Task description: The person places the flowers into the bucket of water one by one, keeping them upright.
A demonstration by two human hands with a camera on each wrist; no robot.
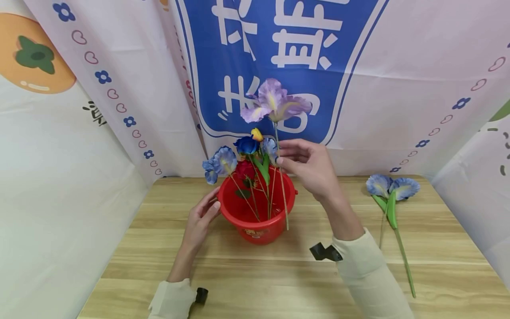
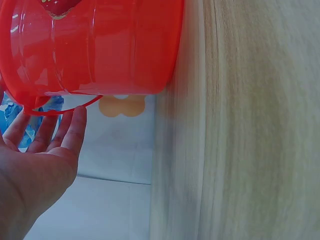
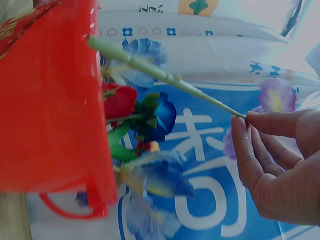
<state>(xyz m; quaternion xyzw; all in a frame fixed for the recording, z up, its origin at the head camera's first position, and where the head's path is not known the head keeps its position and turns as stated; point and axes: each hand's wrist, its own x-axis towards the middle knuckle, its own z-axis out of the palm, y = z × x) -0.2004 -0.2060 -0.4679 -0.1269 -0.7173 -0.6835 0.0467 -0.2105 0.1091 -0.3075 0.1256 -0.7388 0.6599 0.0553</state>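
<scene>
My right hand [image 1: 314, 166] pinches the stem of an artificial purple iris [image 1: 272, 104] between thumb and fingers. Its bloom is up, and the stem's lower end [image 3: 115, 52] hangs in front of the rim of a red bucket [image 1: 260, 235]. At the bucket's left side, my left hand [image 1: 198, 223] touches it near the rim; in the left wrist view the straight fingers [image 2: 75, 127] reach the bucket's thin handle [image 2: 55, 113]. Inside the bucket stand a blue iris [image 1: 224, 160], a blue rose [image 1: 246, 145], a red rose [image 1: 245, 170], a yellow bud [image 1: 256, 134] and another light blue bloom [image 1: 269, 148].
Blue irises [image 1: 392, 187] with green leaves and long stems lie on the wooden table [image 1: 275, 279] at the right. Behind the table hangs a white cloth [image 1: 390, 106] with a blue printed panel [image 1: 255, 53]. Cloth walls also flank both sides.
</scene>
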